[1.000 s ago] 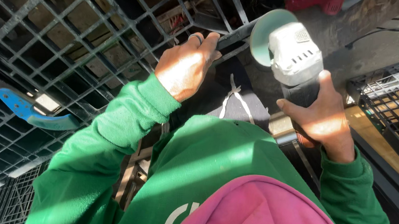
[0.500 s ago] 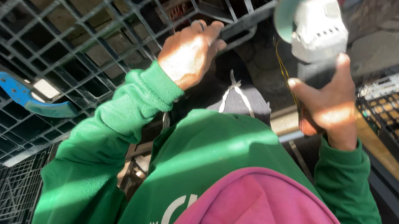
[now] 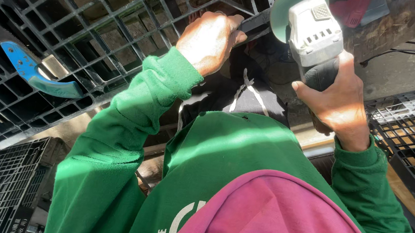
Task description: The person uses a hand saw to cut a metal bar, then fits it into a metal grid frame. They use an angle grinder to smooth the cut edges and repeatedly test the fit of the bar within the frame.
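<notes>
An angle grinder held in both hands at the edge of a black plastic grid pallet

The right hand (image 3: pixel 340 104) is wrapped tight around the dark body of the angle grinder (image 3: pixel 313 35); the left hand (image 3: pixel 208 39) is closed on the black side handle (image 3: pixel 253 21), beside the lower edge of the pallet (image 3: pixel 73 20). The grinder's long axis is seen running up the frame, its grey head and green disc guard (image 3: pixel 280 11) pointed toward the top edge. Compared with a second ago, the tool is seen raised higher and turned more upright, with both hands lifted with it
</notes>
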